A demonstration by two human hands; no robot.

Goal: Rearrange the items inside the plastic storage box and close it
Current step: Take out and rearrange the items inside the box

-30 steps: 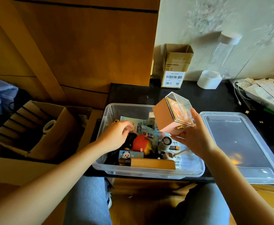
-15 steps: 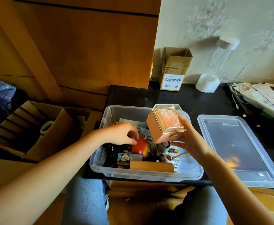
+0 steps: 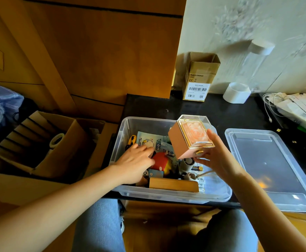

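Sitting at the near edge of the black counter [image 3: 194, 110], one clear storage box [image 3: 166, 194] lies open, its one lid [image 3: 273, 171] flat just right of it. The right hand [image 3: 218, 157] holds one rose display box [image 3: 188, 140] above the box's right half. The left hand [image 3: 135, 163], its grip loose with fingers extended, reaches inside and touches a red toy [image 3: 160, 161] among crowded items.

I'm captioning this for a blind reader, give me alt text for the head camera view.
A person's right hand holds a rose box above an open storage box of small items, while the left hand reaches inside. The lid lies to the right.
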